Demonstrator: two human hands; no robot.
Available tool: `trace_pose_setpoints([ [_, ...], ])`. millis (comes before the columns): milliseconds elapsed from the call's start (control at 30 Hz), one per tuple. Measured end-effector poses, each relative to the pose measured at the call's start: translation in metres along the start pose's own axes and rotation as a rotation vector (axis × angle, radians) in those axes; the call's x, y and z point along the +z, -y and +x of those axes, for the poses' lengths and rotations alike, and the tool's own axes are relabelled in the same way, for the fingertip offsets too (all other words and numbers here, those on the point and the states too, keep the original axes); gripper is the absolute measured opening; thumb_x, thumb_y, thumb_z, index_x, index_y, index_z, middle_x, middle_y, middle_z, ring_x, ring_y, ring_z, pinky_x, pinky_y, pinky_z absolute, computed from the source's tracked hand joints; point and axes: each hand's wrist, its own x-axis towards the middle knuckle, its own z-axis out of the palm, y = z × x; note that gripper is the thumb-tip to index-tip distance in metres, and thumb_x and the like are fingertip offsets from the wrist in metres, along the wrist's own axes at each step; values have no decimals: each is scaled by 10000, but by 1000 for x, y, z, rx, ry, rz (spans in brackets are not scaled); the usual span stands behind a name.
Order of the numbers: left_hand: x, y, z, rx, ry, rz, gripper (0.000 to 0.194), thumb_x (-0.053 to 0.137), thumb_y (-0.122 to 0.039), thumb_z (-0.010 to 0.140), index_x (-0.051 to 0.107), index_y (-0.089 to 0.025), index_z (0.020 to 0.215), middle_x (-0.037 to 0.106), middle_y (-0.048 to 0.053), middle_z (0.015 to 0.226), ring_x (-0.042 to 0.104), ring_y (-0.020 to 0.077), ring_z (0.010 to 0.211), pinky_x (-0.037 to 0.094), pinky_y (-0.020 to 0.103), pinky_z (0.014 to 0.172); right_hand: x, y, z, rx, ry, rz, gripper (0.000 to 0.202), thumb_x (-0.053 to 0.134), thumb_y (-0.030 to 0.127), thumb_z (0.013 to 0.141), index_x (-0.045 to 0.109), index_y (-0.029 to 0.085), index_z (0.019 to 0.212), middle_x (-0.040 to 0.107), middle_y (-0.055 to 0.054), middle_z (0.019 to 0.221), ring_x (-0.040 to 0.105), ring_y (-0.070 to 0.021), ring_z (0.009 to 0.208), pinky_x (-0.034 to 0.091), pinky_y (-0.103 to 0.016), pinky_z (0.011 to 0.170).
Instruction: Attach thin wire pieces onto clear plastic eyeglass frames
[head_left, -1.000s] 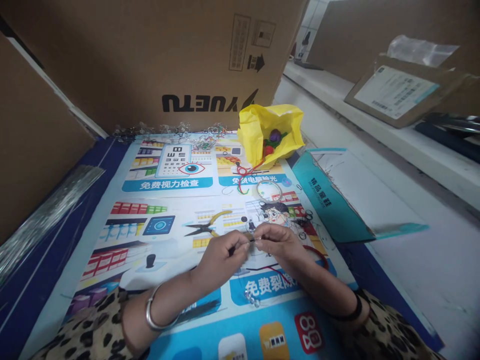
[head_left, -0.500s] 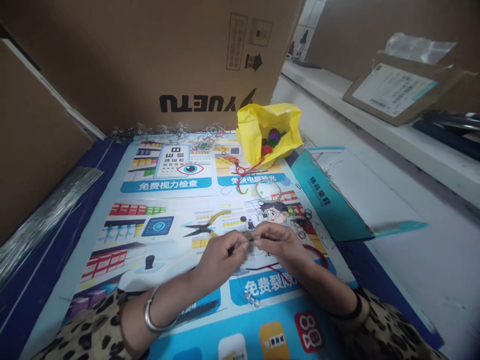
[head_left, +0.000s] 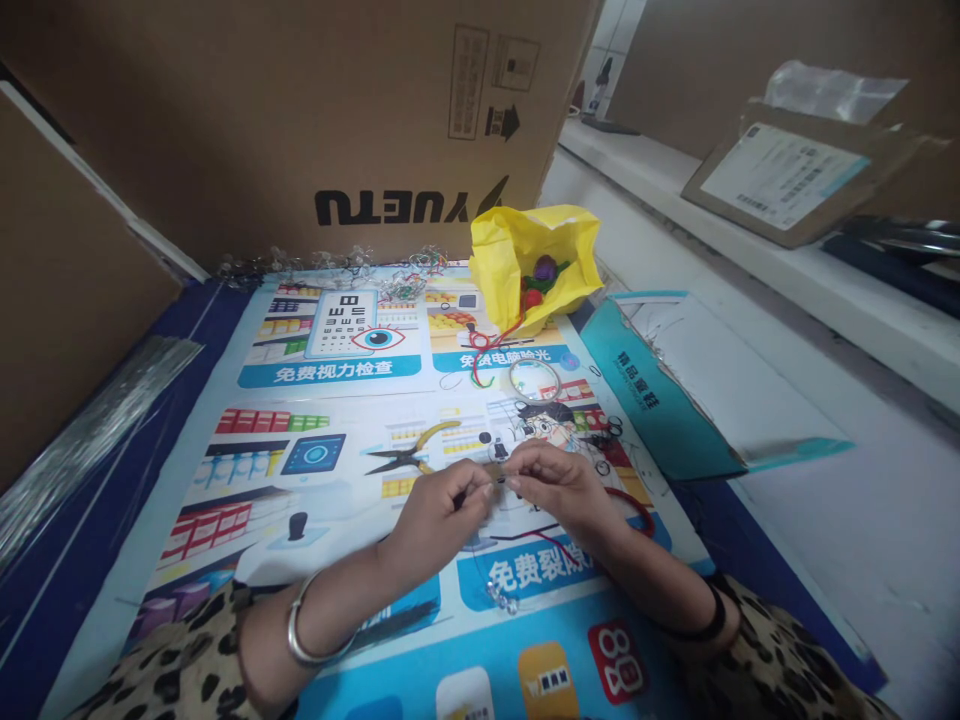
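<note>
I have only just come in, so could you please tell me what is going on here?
A person's left hand and right hand meet fingertip to fingertip over a printed sheet, pinching a small piece, too tiny to identify. Clear beads show just below. Pliers lie open beyond the left hand, and an open yellow bag sits farther back.

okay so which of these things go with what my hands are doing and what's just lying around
Likely in the job:
- tiny piece, too small to identify, between left hand and right hand
- clear beads
- yellow-handled pliers
- silvery strands

Probably just lying about:
- teal box
- labelled parcel
- big cardboard box
</note>
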Motion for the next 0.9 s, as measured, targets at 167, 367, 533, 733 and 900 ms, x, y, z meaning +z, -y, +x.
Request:
trace_pose_setpoints([
  [167, 0, 2, 1, -15, 0, -1, 142, 429, -233, 800, 534, -172, 728, 564, -27, 589, 482, 88, 537, 380, 203, 534, 2, 6, 0, -154, -67, -229, 83, 584, 160, 735, 639, 204, 781, 591, -33, 767, 548, -151, 741, 446, -279, 659],
  [367, 1, 4, 1, -19, 17, 14, 136, 428, -228, 801, 529, -169, 731, 571, -22, 600, 486, 88, 543, 378, 203, 538, 4, 6, 0, -172, -91, -292, 107, 578, 143, 727, 651, 206, 775, 604, -29, 756, 554, -146, 718, 457, -272, 650],
  [533, 1, 4, 2, -4, 10, 17, 136, 428, -228, 797, 533, -171, 731, 571, -25, 599, 483, 86, 543, 376, 199, 535, 4, 5, 0, -180, -108, -313, 111, 574, 149, 732, 657, 212, 770, 610, -31, 760, 556, -146, 714, 461, -277, 665],
  [733, 1, 5, 1, -12, 12, 3, 139, 426, -232, 799, 532, -173, 731, 563, -27, 597, 477, 87, 538, 379, 199, 527, 4, 4, -1, -207, -118, -327, 126, 568, 161, 742, 660, 217, 807, 603, -37, 771, 559, -152, 728, 469, -281, 663],
  [900, 2, 6, 1, -8, 23, -27, 144, 423, -235, 805, 532, -173, 732, 566, -27, 601, 482, 85, 542, 386, 198, 534, 5, 4, -1, -206, -130, -325, 115, 575, 180, 745, 673, 221, 790, 613, -35, 761, 571, -154, 732, 471, -280, 671],
])
